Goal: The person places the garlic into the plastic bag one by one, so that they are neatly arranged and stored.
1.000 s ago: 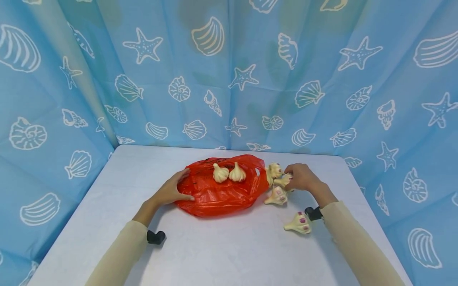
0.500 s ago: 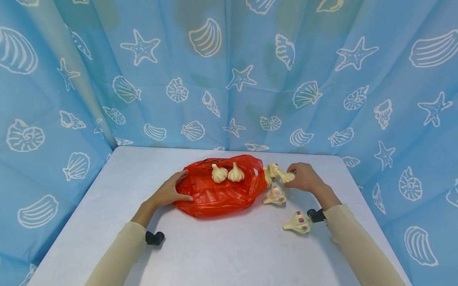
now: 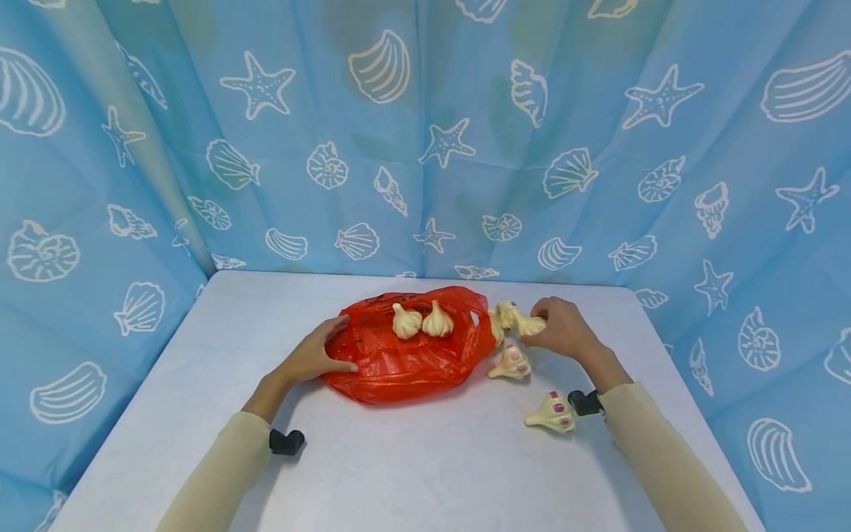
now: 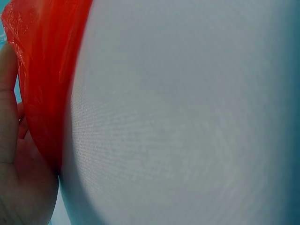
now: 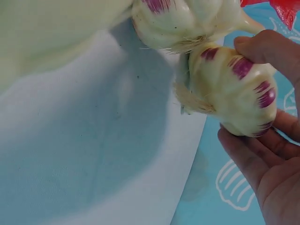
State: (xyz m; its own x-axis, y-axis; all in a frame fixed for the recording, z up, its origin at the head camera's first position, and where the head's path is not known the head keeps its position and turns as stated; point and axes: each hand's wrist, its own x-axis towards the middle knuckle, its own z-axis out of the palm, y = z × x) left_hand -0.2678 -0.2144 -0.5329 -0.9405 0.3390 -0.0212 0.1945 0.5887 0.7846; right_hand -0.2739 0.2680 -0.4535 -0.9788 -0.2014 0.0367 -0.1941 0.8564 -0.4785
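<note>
In the head view my left hand (image 3: 312, 353) rests against the left end of a red plastic bag (image 3: 399, 369), thumb on the near side and fingers on the far side. The left wrist view shows the bag's red film (image 4: 49, 70) lying along that palm. Two cream garlic bulbs (image 3: 407, 322) sit on top of the bag. By its right end, my right hand (image 3: 561, 329) pinches a garlic bulb (image 5: 239, 89) with purple-streaked skin between thumb and fingers. Other garlic bulbs (image 3: 507, 313) lie beside the bag's mouth, partly covered by one another.
A garlic bulb (image 3: 510, 363) lies just right of the bag, and another garlic bulb (image 3: 552, 414) sits nearer me by the right wrist camera (image 3: 585, 403). The white table (image 3: 412, 473) ends at a blue shell-print curtain (image 3: 372, 192) behind and at the sides.
The garlic bulb in my right hand has been lifted and turned slightly, close to the bag's right end. My left hand and the bag have stayed in place.
</note>
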